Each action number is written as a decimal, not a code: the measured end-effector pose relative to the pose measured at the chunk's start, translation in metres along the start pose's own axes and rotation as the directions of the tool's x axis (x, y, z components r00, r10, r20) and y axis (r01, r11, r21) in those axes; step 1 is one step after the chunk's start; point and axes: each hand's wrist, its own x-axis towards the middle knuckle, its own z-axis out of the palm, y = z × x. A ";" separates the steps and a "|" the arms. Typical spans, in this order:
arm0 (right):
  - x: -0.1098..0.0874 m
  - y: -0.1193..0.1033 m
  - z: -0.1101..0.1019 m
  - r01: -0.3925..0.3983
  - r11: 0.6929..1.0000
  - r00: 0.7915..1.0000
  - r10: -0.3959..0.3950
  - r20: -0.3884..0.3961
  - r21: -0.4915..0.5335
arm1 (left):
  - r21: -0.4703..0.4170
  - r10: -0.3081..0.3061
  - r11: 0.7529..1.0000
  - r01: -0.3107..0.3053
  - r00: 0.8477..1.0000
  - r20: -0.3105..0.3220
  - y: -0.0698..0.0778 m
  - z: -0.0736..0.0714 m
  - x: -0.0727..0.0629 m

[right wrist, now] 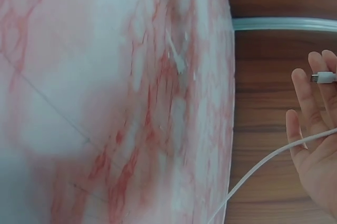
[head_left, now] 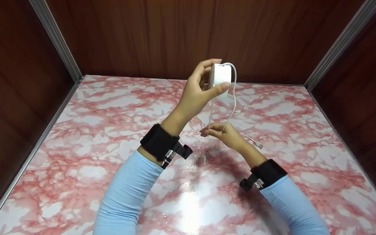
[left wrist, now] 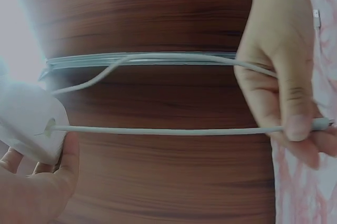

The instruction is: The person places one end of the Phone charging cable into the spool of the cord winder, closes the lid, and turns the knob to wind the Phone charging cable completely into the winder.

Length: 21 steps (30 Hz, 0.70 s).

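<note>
A smooth white block [head_left: 222,74], which looks like a charger, is held up by my left hand [head_left: 196,88]. The thumb presses its near face and the other fingers lie around its far side. Two strands of white cable [left wrist: 168,129] run between the block and my right hand [head_left: 225,133], lower down. Thumb and fingers there pinch the cable just behind a small plug [left wrist: 320,124]; in the right wrist view this plug [right wrist: 326,77] points out past the fingertips. A second plug [head_left: 258,144] dangles beyond the right wrist on a loose length of cable.
Below the hands lies a table [head_left: 86,173] with a red and white marbled top. Dark wood-grain panels [head_left: 148,36] with grey metal corner rails [head_left: 57,39] close it in at the back and sides. Both wrists wear black straps [head_left: 160,142] with small cameras.
</note>
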 end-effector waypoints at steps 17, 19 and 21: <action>0.004 0.025 0.011 -0.062 0.969 0.992 0.087 0.093 -0.240 | -0.134 0.190 0.971 -0.196 0.980 -0.056 0.059 -0.001 0.012; 0.005 0.026 0.013 -0.062 0.971 0.991 0.088 0.104 -0.232 | -0.133 0.192 0.971 -0.196 0.980 -0.041 0.061 0.000 0.013; 0.005 0.028 0.015 -0.061 0.972 0.990 0.089 0.113 -0.227 | -0.139 0.194 0.971 -0.197 0.980 -0.035 0.061 0.001 0.013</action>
